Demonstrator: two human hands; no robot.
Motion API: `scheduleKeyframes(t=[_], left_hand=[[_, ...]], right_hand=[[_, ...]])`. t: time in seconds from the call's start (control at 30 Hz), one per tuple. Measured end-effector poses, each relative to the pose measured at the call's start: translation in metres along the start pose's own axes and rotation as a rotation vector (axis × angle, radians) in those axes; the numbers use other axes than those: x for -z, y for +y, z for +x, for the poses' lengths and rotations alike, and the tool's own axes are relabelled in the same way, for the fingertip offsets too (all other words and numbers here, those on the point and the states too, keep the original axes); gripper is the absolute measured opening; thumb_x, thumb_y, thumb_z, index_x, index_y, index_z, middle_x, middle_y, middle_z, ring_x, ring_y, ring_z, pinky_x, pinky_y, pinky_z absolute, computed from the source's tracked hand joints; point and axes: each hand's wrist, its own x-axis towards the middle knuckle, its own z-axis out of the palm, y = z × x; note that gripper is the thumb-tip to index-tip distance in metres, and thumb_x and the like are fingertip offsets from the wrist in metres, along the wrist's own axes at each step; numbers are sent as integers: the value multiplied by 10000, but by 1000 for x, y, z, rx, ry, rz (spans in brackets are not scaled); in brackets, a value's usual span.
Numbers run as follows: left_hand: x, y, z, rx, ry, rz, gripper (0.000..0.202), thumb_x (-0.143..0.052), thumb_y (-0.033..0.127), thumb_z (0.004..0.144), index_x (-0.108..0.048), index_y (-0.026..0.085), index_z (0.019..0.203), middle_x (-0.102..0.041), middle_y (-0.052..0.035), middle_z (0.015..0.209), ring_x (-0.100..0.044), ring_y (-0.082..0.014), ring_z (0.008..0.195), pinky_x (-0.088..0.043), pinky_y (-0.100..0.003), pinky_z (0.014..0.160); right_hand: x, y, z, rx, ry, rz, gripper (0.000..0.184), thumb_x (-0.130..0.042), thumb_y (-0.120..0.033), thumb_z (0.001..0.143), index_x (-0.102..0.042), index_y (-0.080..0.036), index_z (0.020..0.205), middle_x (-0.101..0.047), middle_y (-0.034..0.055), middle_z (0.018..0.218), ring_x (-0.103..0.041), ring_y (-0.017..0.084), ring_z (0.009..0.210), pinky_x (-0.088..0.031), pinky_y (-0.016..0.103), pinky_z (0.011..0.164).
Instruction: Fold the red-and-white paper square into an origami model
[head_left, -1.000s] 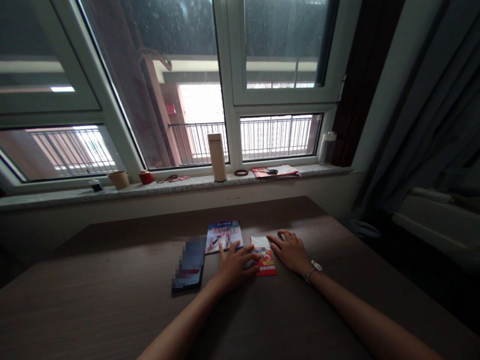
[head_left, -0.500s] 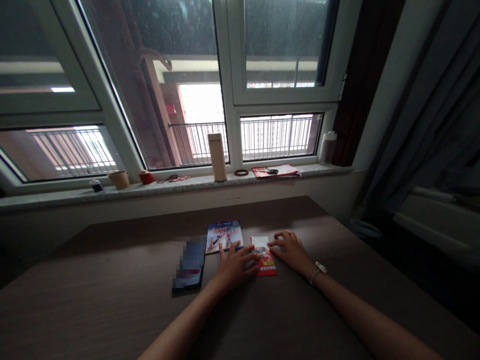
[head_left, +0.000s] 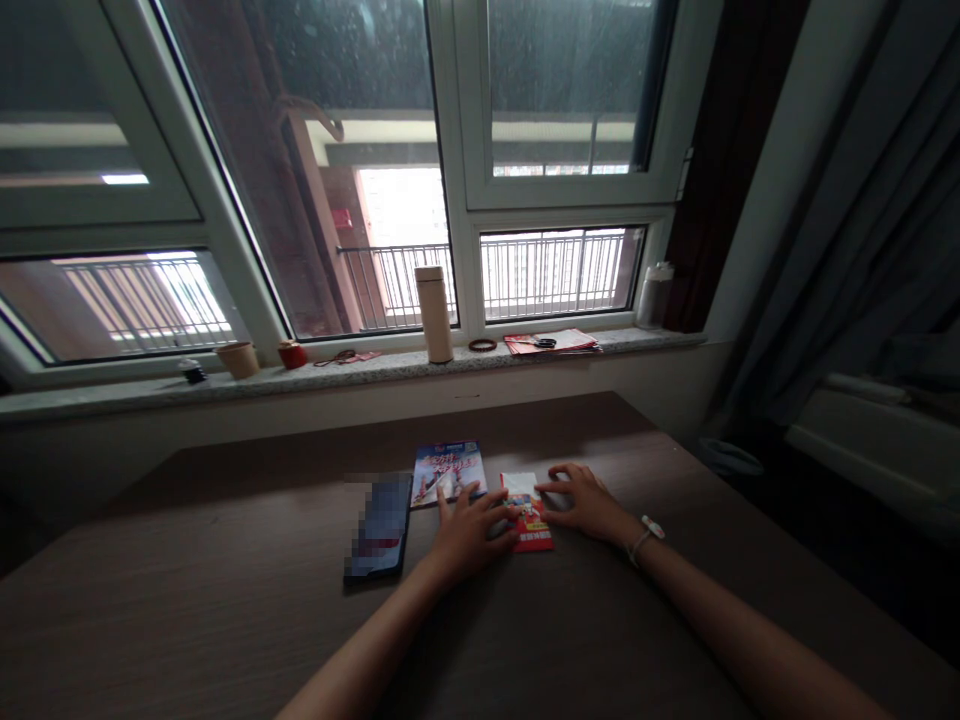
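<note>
1. Head view, and the window (head_left: pixel 360 130) fills the top, railings showing through its lower panes.
2. Below comes the brown worktop (head_left: pixel 187 560), broad and wood-grained.
3. Now the hands: the left hand (head_left: pixel 472 535) lies spread and unclenched, fingers reaching over the booklet's near edge and the packet's left side.
4. Right hand (head_left: pixel 589 505) opposite, fingers loosely bent at the packet's right edge; whether it pinches, I cannot tell.
5. Phone (head_left: pixel 386 520), face up on the left, its screen partly pixelated, so any wording is lost.
6. Blue booklet (head_left: pixel 448 468) beside it: big red characters edged in white, too blurred to read.
7. Red-and-white packet (head_left: pixel 529 512), flat between the hands, white characters on its near red band, too small to make out.
8. Smallest, a pale bracelet (head_left: pixel 645 540) at the right wrist.
</note>
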Motion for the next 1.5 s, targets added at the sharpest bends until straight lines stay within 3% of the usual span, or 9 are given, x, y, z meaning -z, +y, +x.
scheduleKeyframes(t=[0.3,0.5,0.67,0.87,1.07,1.17,1.3,1.5], left_hand=[[3,3,-1,14,-5,-4,347,-547,565,887,-611,470,1215,-459,81,1495,-216,-417,1426,153,-767,1038],[2,1,-1,12,-11,-12,346,-540,563,891,-601,475,1219,-447,85,1503,-205,-398,1434,163,-761,1036],[2,2,-1,14,-11,-4,349,-529,561,899,-598,468,1228,-440,83,1508,-204,-390,1436,171,-750,1043],[2,1,-2,-2,0,5,358,-514,565,906,-594,465,1241,-450,72,1502,-215,-381,1434,153,-739,1062],[1,1,-2,-7,1,-1,364,-517,563,907,-583,474,1254,-446,79,1504,-217,-379,1431,146,-732,1073],[0,0,-2,-5,0,11,367,-512,575,904,-578,485,1254,-447,76,1503,-222,-392,1425,133,-761,1052],[0,0,-1,-2,-4,17,361,-515,568,906,-582,480,1249,-447,76,1501,-227,-392,1420,138,-773,1037],[1,1,-1,-2,-5,12,370,-509,579,902,-586,475,1249,-455,69,1497,-234,-400,1411,108,-758,1061]], right_hand=[[10,4,-5,53,-160,-20,763,-724,-647,672,-543,-359,1355,-405,74,1459,-342,318,1357,-238,463,1159],[11,3,-8,49,-242,-35,951,-721,-718,614,-435,-338,1437,-287,107,1547,-212,345,1441,-98,526,1192],[11,3,-10,34,-268,-28,1006,-728,-726,593,-402,-329,1457,-240,113,1583,-143,358,1470,-45,546,1193],[10,3,-14,64,-194,1,924,-732,-699,623,-465,-316,1420,-312,110,1556,-208,347,1453,-103,541,1190],[4,4,-15,67,-17,67,456,-605,-543,844,-644,-299,1228,-505,77,1387,-419,269,1319,-238,457,1166],[0,7,-14,98,31,84,322,-557,-489,892,-699,-317,1125,-556,52,1300,-461,247,1255,-323,413,1114],[-2,9,-13,138,31,86,263,-542,-484,909,-742,-353,1019,-559,21,1287,-446,245,1251,-304,427,1124],[-2,5,-10,31,59,99,276,-544,-470,910,-750,-322,1018,-543,31,1330,-412,263,1288,-310,420,1127]])
